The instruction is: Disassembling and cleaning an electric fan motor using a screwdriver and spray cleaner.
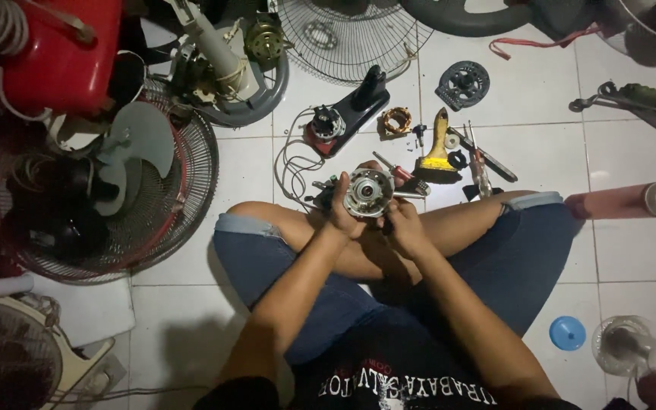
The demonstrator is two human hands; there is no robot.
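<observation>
I sit cross-legged on a white tiled floor. My left hand (341, 215) grips the side of a round metal fan motor (368, 192), held face up over my shins. My right hand (404, 226) holds the motor's lower right edge, fingers closed under it. Just beyond the motor lie a red-handled screwdriver (398, 171) and a yellow-handled brush (437, 154). A black fan base with a red part and white wires (345, 115) rests farther out.
A fan with grille and grey blades (127, 186) lies at left under a red appliance (55, 53). Another wire grille (354, 34) is at the top. A pink spray can (622, 202), wrenches (632, 106), a copper coil (397, 121) and a blue cap (567, 332) are around.
</observation>
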